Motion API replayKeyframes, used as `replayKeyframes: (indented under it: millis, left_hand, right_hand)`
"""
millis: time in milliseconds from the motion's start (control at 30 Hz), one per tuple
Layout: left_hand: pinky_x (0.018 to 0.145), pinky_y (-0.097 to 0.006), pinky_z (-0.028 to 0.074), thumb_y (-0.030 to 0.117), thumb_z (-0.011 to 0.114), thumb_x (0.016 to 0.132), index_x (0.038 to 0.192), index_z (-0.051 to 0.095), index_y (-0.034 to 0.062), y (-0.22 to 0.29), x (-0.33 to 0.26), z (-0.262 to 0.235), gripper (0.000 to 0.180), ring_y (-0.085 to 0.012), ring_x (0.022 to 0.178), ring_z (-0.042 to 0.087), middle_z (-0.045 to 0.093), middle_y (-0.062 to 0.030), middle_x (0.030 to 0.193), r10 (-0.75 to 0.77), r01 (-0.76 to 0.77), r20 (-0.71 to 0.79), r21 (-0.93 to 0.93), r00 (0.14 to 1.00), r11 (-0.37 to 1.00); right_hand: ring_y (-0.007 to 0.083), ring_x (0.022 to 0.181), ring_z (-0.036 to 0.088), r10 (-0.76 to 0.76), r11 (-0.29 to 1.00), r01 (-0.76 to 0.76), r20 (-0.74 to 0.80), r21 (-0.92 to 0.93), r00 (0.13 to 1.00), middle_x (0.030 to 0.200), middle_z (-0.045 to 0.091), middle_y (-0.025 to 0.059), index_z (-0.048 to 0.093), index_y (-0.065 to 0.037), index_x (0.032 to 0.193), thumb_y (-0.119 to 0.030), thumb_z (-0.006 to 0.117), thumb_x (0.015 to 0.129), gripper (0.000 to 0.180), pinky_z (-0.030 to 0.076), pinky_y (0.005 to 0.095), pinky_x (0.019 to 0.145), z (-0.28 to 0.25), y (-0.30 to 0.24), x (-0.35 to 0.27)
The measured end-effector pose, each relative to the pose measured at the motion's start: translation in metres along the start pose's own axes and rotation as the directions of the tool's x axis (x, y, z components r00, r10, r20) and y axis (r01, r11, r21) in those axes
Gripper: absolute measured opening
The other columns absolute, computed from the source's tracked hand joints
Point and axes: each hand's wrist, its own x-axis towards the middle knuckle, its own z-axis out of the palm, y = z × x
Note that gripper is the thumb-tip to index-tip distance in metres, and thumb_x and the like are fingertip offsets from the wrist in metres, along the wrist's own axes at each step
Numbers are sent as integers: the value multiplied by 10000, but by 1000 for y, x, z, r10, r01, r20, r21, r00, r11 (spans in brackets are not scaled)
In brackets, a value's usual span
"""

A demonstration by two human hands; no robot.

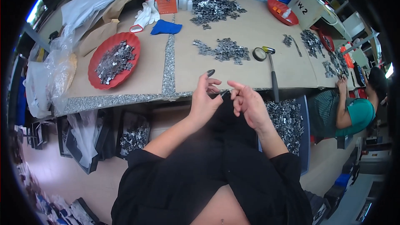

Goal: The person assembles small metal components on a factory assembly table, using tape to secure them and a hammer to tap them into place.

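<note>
My left hand is raised just off the table's front edge, its fingers apart and a black cover on the index fingertip. A small dark shape shows at its thumb tip; I cannot tell whether it is a cover or a loose piece. Facing it, my right hand has the index finger stretched toward the left and the other fingers loosely bent, with nothing visible in them. Beyond the hands lies a pile of small grey metal parts. To its right are a roll of dark tape and a hammer whose handle overhangs the edge.
A red dish of metal parts stands on the left, near a blue cloth and white gloves. A larger pile lies farther back. Below the table are a bin of parts and black crates. A co-worker works at right.
</note>
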Motion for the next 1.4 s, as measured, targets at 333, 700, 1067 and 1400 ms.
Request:
replayKeyframes:
  millis: [333,700,1067,1400]
  left_hand:
    - [663,-236,417,-22,554,710,985,516,10,-20,6,-22,280,-119,731,504,534,-64,872,-89,70,55,283,994,957]
    - [723,-334,446,-18,513,699,999,528,10,-41,74,-83,302,-268,807,555,546,-139,891,-64,67,-24,541,998,838]
    - [989,-397,276,26,589,621,1106,480,27,-50,138,-78,497,-318,1209,318,408,-116,1262,-139,-304,407,833,903,463]
    - [781,-372,392,-37,576,620,973,544,5,-38,83,-99,357,-293,922,461,486,-140,1087,148,-34,-90,738,985,674]
  right_hand:
    - [25,567,446,38,940,-60,-71,-337,997,787,500,-8,518,-13,1097,-135,542,835,290,385,162,484,-18,24,19]
    - [178,646,548,-420,466,-66,-286,-883,862,767,558,114,586,24,867,-87,560,771,148,439,280,607,-99,32,94]
    - [216,670,571,-484,380,3,-196,-925,853,799,549,106,562,-13,876,-48,523,772,117,452,311,614,-92,39,113]
    - [161,609,531,-492,495,53,-230,-867,840,773,541,87,557,3,879,-36,523,766,124,435,269,568,-94,39,111]
